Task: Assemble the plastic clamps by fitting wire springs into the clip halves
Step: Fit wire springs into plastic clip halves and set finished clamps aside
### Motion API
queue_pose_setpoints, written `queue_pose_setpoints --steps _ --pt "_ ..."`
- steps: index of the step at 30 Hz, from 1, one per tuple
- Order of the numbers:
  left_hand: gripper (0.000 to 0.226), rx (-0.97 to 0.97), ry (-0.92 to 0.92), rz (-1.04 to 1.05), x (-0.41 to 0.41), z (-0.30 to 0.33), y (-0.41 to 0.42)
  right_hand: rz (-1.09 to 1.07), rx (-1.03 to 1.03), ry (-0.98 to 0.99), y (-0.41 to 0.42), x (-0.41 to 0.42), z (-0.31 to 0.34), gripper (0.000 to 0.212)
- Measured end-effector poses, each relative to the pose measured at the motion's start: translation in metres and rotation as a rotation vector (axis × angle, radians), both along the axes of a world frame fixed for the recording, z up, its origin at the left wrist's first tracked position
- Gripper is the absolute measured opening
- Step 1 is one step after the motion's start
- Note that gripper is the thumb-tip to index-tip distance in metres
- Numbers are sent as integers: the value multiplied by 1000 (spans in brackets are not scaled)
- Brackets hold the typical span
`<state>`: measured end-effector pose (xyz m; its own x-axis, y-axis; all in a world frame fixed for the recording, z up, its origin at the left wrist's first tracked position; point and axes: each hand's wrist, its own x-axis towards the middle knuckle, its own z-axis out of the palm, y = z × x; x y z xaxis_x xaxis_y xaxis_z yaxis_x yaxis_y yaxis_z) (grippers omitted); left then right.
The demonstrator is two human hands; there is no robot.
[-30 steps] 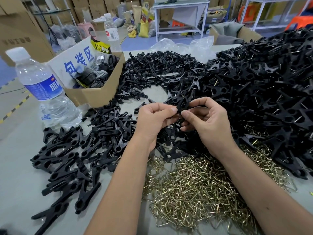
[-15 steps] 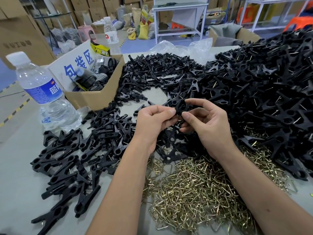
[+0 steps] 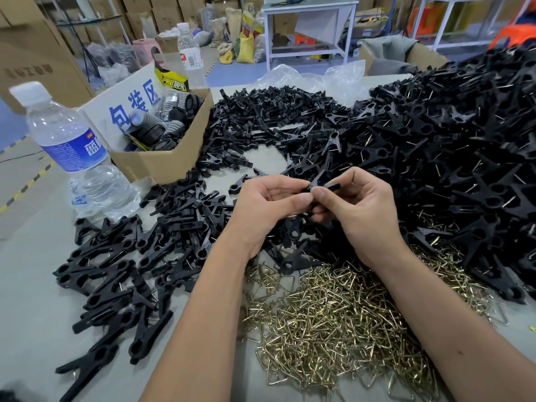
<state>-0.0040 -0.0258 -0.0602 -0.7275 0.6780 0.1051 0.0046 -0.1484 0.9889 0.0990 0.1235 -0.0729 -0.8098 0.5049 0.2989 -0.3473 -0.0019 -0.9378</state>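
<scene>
A black clip half [image 3: 320,181] is held tilted above the table. Brass wire springs [image 3: 333,323] lie heaped nearer than it. Black clamps [image 3: 452,158] pile up to its right.

Springs [image 3: 333,320] lie nearest, clip halves [image 3: 261,126] behind them, finished clamps [image 3: 464,146] right, box [image 3: 162,161] and bottle [image 3: 75,149] left.

stacked cardboard cartons [image 3: 162,13] line the far wall of a warehouse room. a white metal-framed table [image 3: 304,27] stands on a blue floor [image 3: 232,71], with filled sacks [image 3: 243,39] and a pink stool [image 3: 146,52] nearby. grey floor [image 3: 20,169] with yellow-black striped tape [image 3: 27,184] lies left of the surface.
</scene>
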Motion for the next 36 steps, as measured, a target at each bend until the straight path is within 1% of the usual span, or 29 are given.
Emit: queue_pose_setpoints --steps 2,4,7,8,9,10,11,12,14,15,16,17,19,20,21,23,26,27,30,32,33,35,36 --pt "38 -11 61 -19 -1 0 -2 3 2 -4 -1 0 1 33" --pt "36 -25 119 15 -1 1 -2 10 24 -18 -2 2 4 33" --pt "32 16 111 79 -6 4 -5 5 63 -45 -7 5 12 30" --pt "29 36 100 122 -9 5 -8 -31 143 -60 -8 7 16 29" --pt "27 62 83 172 -13 6 -12 -69 299 -72 -10 8 19 27" --pt "25 97 58 218 -17 6 -16 -73 501 -84 -14 9 22 23" --pt "23 139 31 257 -20 5 -19 -19 699 -102 -20 10 26 20" --pt "23 178 7 292 -23 6 -21 80 872 -139 -30 10 29 18" --pt "21 240 -42 336 -26 5 -24 239 1208 -234 -50 7 32 18" --pt "20 265 -66 337 -27 6 -25 270 1354 -269 -60 5 31 20" --pt "19 286 -83 330 -27 5 -26 275 1455 -309 -69 3 29 23" --pt "19 298 -89 320 -28 5 -26 268 1496 -347 -75 1 28 24" --pt "18 298 -83 309 -28 5 -27 281 1473 -378 -78 0 28 18" --pt "19 297 -81 309 -29 5 -27 310 1427 -393 -77 0 29 13" --pt "19 297 -85 311 -29 5 -27 350 1354 -404 -75 1 30 9" --pt "18 299 -97 311 -28 6 -27 407 1147 -408 -70 2 31 9" --pt "21 278 -81 308 -28 6 -27 381 816 -402 -57 7 36 10" --pt "22 269 -75 308 -28 6 -28 368 733 -395 -51 9 37 10" --pt "20 257 -76 301 -29 6 -28 361 584 -378 -34 15 40 6" --pt "20 245 -69 294 -30 5 -28 312 406 -338 -28 17 40 4" --pt "21 234 -54 293 -31 4 -29 255 287 -298 -24 17 39 7" --pt "25 187 8 298 -34 1 -30 128 57 -222 -18 17 37 13" --pt "27 154 49 300 -35 0 -30 77 -45 -201 -18 17 36 12"
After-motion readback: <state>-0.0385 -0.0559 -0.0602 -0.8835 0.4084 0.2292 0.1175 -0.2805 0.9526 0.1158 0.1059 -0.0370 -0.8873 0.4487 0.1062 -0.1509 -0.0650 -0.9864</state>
